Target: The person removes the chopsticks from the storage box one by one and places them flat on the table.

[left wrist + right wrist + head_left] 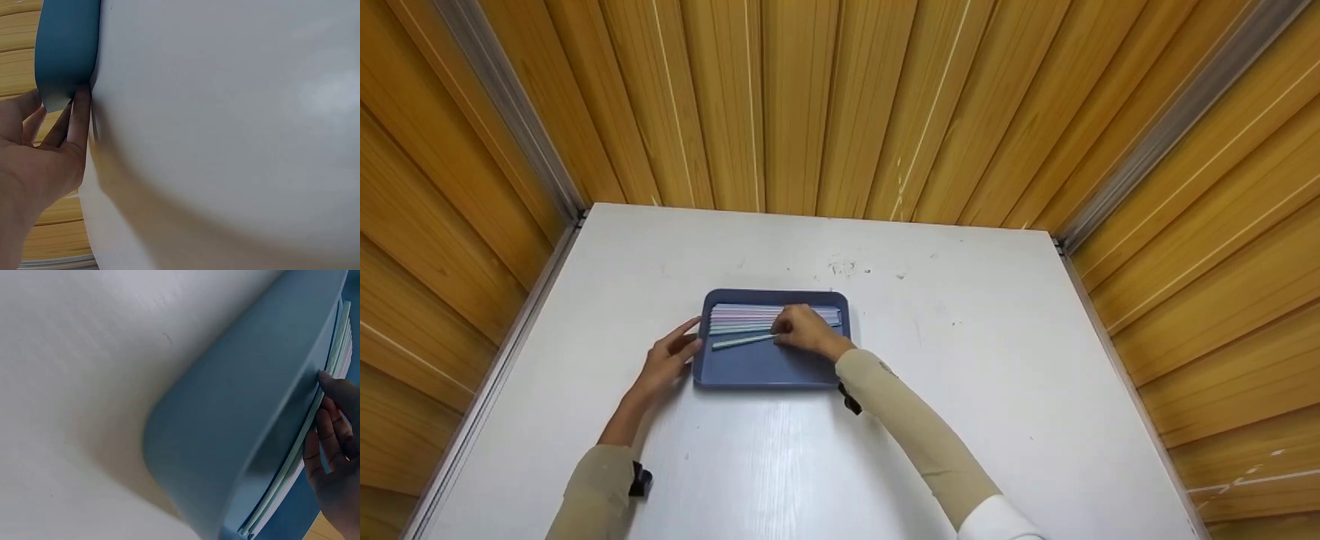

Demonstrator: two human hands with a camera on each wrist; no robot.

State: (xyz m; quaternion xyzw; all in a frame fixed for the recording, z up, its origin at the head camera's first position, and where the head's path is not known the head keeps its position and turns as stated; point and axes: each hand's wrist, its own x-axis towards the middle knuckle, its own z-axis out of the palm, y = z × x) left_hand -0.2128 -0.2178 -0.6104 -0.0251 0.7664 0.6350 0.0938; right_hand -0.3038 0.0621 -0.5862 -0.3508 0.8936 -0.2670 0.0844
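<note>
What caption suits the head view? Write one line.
Right hand pinches a green strip in a blue tray; left hand touches the tray's side.

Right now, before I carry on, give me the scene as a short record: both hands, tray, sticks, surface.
Left hand: touches the tray's left end
Right hand: pinches one pale green stick, over the tray
Tray: blue, rectangular, on the table
Held stick: slanted, its left end apart from the row, on the near side
Row of sticks: pale pink, lilac and green, along the tray's far half
Table: white, with dark marks beyond the tray
</note>
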